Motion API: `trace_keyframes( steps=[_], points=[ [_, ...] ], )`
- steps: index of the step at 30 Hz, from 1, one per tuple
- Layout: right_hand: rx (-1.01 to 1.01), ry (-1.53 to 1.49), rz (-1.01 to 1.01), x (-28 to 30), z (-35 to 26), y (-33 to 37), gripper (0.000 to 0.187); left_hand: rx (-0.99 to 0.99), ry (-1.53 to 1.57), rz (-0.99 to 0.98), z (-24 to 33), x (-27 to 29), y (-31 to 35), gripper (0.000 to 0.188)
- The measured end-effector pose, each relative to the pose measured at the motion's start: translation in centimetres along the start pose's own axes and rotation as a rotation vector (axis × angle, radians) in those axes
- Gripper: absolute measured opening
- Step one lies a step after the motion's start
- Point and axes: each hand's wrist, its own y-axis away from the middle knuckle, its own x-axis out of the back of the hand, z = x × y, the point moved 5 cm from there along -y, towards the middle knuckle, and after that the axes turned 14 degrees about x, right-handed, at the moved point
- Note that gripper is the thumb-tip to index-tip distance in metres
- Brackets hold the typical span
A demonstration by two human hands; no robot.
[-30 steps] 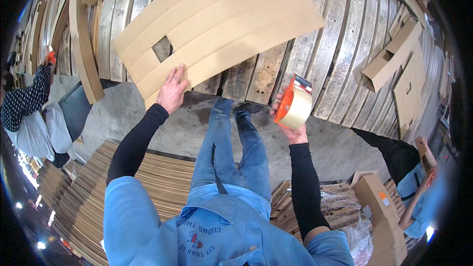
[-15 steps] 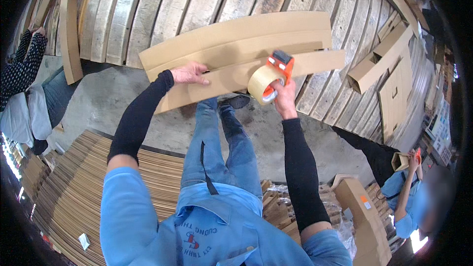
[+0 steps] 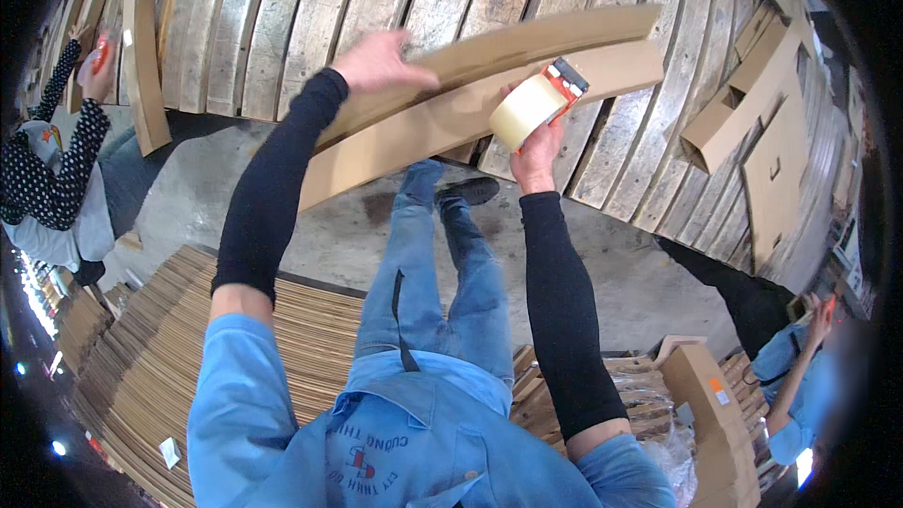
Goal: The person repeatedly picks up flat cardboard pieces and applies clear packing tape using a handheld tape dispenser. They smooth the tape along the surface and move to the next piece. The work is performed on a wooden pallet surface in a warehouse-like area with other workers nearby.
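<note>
My right hand (image 3: 538,152) is closed around an orange tape dispenser (image 3: 567,85), with its wide roll of clear tape turned toward me. Below the dispenser, a long brown cardboard piece (image 3: 404,144) lies slanted along the near edge of the slatted table, its far panel bent up along a crease. Over the left end of that far panel is my left hand (image 3: 381,64), thumb apart from the fingers, nothing in it. Whether it touches the panel I cannot tell.
More cardboard strips lie at the table's left (image 3: 143,47), and a folded cardboard piece (image 3: 738,99) at its right. A large stack of flat cardboard (image 3: 216,348) stands near me. Co-workers are at the far left (image 3: 56,169) and lower right (image 3: 795,357).
My left hand has lifted off the near panel and moved farther away. The cardboard's far panel has folded up. My right hand with the tape dispenser has shifted slightly away from me.
</note>
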Motion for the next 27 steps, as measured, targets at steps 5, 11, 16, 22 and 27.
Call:
trace_keyframes(
  steps=[5,11,16,22,27],
  points=[
    [-0.074,-0.292,0.01,-1.6,0.1,0.8,0.038,-0.03,-0.228,0.309,3.4,-5.6,5.8,0.099],
    [-0.069,-0.75,0.027,-0.4,-0.5,1.2,0.04,-0.144,-0.148,0.715,5.4,-14.4,7.2,0.067],
    [0.127,0.171,0.241,6.9,-6.6,3.6,0.055,-0.279,-0.161,0.787,6.4,-15.6,7.4,0.037],
    [0.442,1.017,-0.311,2.1,-17.9,4.0,0.056,-0.331,-0.199,0.897,10.7,-13.6,4.7,0.018],
    [0.709,1.327,-0.59,-4.3,-19.8,1.6,0.039,-0.362,-0.243,1.01,12.3,-14.6,4.3,0.013]
  ],
)
